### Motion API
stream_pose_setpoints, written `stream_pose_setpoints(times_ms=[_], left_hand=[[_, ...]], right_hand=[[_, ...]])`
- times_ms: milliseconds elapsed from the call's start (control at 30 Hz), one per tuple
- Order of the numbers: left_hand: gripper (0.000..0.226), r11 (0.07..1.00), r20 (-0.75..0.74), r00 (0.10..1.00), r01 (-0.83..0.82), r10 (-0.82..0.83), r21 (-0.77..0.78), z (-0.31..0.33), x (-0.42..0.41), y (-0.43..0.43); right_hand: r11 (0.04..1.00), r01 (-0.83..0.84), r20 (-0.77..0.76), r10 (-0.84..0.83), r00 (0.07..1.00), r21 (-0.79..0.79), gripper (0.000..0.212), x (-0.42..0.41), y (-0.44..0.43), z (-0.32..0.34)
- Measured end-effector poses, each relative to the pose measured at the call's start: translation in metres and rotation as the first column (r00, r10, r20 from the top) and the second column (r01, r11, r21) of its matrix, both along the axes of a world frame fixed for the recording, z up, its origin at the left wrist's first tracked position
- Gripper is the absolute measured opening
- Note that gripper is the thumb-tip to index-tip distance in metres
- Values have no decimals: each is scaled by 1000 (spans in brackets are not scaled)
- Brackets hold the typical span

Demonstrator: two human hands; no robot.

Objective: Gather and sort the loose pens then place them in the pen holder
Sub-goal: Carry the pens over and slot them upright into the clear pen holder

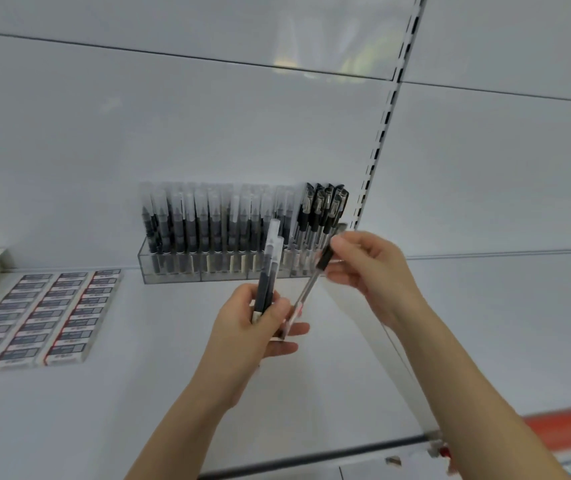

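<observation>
My left hand grips a small bundle of pens with clear caps and dark barrels, held upright above the white shelf. My right hand pinches the black-capped end of a clear-barrelled pen; its lower end reaches down between my left fingers. Behind both hands stands a clear acrylic pen holder against the back wall. It is filled with several clear-capped pens on the left and several black-capped pens in its right compartment.
Rows of boxed erasers lie on the white shelf at the left. A slotted upright rail runs up the back panel just right of the holder. The shelf's front edge is at the bottom.
</observation>
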State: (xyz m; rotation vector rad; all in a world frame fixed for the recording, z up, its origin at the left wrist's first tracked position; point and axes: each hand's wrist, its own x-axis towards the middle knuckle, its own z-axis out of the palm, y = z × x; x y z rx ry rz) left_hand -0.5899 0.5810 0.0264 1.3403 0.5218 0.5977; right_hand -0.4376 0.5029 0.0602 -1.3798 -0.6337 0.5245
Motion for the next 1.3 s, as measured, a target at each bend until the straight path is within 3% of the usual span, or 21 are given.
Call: stream_pose_setpoints(times_ms=[100,267,467,600,767,867,933,1033,1133,1300], left_hand=[[12,995,-35,995,-92,93,28,-5,-3,5],[13,973,-85,973,-208,216,96,-9,-8,12],[11,969,-38,968,-245,247,43,-12,-12,14],[11,974,11,975,-224,224,-23,-8,-15,13],[10,982,43,982,-185,187,-28,-6,-19,13],[10,983,62,982,-177,180,-40,-5,-18,13],[11,986,63,984,-161,164,-40,-5,-16,12],[10,991,64,990,-127,129,-34,-6,-11,8],[11,996,55,995,-88,87,-2,-8,-6,4],[10,992,25,992,-125,125,22,-11,-5,5]], right_hand=[[978,194,25,-197,980,74,1,27,-2,10],[890,429,292,-456,841,156,6,60,7,19],[913,401,527,-378,761,76,8,69,30,17],[921,372,648,-215,731,-113,17,73,42,2],[892,391,641,-165,750,-227,25,72,44,-11],[895,429,588,-281,758,-125,20,59,29,-8],[945,326,429,-278,860,-41,13,37,18,-5],[993,75,275,-47,960,-94,17,1,11,-4],[980,-97,221,135,966,-173,15,-20,13,-7],[983,-140,163,159,974,-119,11,-21,19,-7]])
